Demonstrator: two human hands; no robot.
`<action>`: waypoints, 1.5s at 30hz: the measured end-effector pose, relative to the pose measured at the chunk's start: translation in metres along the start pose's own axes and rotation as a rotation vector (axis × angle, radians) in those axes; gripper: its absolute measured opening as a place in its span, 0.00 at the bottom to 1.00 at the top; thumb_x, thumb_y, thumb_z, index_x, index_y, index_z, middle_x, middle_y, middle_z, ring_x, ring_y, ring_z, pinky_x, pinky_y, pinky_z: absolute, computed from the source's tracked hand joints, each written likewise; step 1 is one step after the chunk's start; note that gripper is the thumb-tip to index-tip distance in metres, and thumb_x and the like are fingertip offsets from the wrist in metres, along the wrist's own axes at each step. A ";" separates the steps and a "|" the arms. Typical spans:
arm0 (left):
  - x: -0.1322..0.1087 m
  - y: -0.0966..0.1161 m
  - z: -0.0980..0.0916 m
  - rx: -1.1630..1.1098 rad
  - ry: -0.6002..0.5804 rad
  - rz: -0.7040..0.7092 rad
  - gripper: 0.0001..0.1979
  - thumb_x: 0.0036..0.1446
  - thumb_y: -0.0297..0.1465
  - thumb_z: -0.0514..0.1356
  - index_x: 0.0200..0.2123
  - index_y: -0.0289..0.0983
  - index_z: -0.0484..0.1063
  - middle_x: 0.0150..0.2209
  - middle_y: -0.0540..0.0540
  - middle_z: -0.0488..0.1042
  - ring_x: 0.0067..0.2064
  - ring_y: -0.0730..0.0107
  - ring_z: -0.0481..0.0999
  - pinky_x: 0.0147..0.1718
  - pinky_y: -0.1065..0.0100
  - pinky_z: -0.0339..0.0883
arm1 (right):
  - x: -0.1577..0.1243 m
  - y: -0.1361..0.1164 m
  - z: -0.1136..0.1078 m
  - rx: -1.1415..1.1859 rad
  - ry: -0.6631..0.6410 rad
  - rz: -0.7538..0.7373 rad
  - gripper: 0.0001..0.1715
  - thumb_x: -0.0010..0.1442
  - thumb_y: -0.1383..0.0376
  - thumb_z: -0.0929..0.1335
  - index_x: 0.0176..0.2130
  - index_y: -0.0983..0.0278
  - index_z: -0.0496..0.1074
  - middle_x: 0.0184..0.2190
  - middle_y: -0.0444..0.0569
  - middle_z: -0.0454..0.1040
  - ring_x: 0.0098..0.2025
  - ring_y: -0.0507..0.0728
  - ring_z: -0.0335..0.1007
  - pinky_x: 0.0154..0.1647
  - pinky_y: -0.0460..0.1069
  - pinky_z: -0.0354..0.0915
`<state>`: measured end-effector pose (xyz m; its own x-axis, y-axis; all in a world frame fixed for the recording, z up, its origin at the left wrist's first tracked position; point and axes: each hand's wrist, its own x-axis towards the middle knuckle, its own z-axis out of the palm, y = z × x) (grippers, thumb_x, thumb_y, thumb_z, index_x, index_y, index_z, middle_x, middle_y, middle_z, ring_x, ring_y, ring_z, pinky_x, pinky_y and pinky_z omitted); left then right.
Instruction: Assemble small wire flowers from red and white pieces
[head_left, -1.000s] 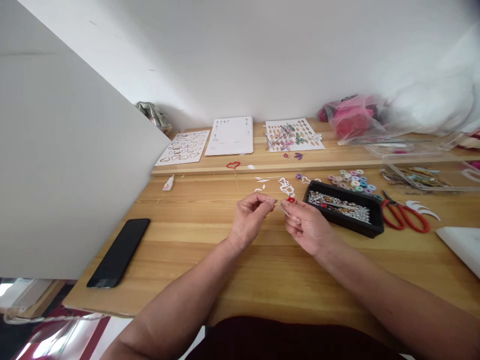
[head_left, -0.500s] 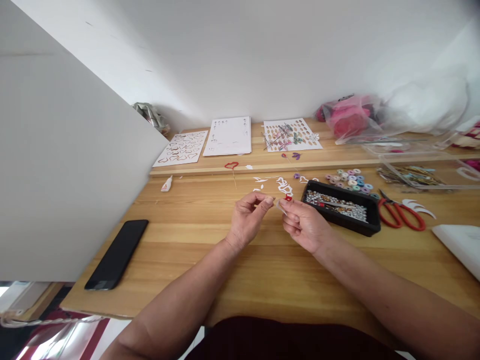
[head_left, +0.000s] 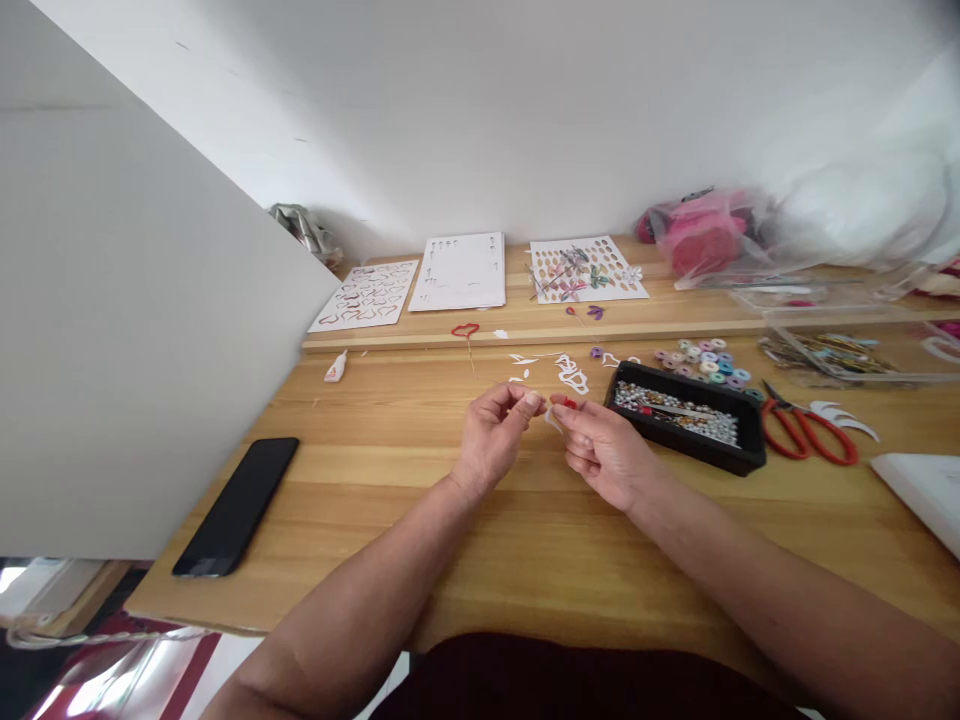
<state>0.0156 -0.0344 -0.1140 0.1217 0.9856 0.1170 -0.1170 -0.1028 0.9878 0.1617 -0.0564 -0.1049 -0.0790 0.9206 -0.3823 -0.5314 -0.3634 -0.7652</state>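
Observation:
In the middle of the table my left hand [head_left: 489, 435] pinches thumb and forefinger together on something too small to make out. Close beside it on the right, my right hand [head_left: 607, 455] is closed on a small white cut-out piece [head_left: 553, 419], with a bit of red thread [head_left: 568, 402] at its fingertips. The fingers hide most of that piece. Just beyond the hands lie several white cut-outs [head_left: 573, 376]. A red thread-wrapped outline on a wire stem [head_left: 466, 329] rests on the raised board's edge. Right of my right hand is a black tray [head_left: 701, 450] of beads.
Red-handled scissors [head_left: 810, 438] and thread bobbins [head_left: 709, 367] lie to the right, near a clear plastic box [head_left: 900, 360]. At left are a black phone [head_left: 236, 505] and a small glue bottle [head_left: 336, 367]. Patterned sheets [head_left: 457, 272] lie along the back.
My right hand has shifted slightly left, bringing the white piece and red thread closer to my left fingertips. The left hand stays pinched in almost the same place.

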 end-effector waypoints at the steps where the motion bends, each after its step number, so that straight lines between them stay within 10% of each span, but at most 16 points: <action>1: 0.000 0.000 0.000 0.004 0.003 0.000 0.15 0.57 0.42 0.64 0.32 0.35 0.74 0.31 0.47 0.77 0.34 0.73 0.74 0.34 0.71 0.64 | 0.000 0.000 0.000 -0.012 0.019 -0.014 0.26 0.42 0.62 0.80 0.40 0.64 0.71 0.19 0.33 0.63 0.15 0.41 0.40 0.13 0.40 0.38; 6: 0.000 -0.002 0.001 -0.008 0.009 -0.002 0.14 0.56 0.42 0.65 0.31 0.35 0.74 0.31 0.46 0.77 0.35 0.72 0.75 0.34 0.71 0.65 | -0.001 0.001 0.000 -0.113 0.103 -0.091 0.37 0.42 0.62 0.79 0.51 0.58 0.70 0.16 0.32 0.60 0.14 0.43 0.39 0.14 0.42 0.38; 12: 0.001 -0.002 -0.001 0.009 -0.011 0.025 0.13 0.57 0.41 0.64 0.31 0.36 0.74 0.32 0.47 0.77 0.35 0.72 0.74 0.34 0.71 0.65 | 0.003 0.002 -0.002 -0.239 0.101 -0.141 0.19 0.40 0.58 0.79 0.30 0.63 0.73 0.13 0.34 0.59 0.13 0.43 0.40 0.15 0.44 0.35; 45: -0.009 -0.008 0.012 -0.202 0.015 -0.081 0.15 0.53 0.43 0.67 0.34 0.37 0.74 0.35 0.47 0.79 0.39 0.69 0.77 0.34 0.72 0.66 | 0.003 -0.009 -0.002 -0.066 0.143 -0.103 0.22 0.34 0.61 0.80 0.27 0.63 0.69 0.12 0.32 0.56 0.14 0.43 0.41 0.14 0.43 0.37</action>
<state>0.0273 -0.0436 -0.1222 0.1237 0.9917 0.0355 -0.3024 0.0036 0.9532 0.1685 -0.0505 -0.1002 0.0961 0.9256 -0.3660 -0.4736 -0.2809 -0.8347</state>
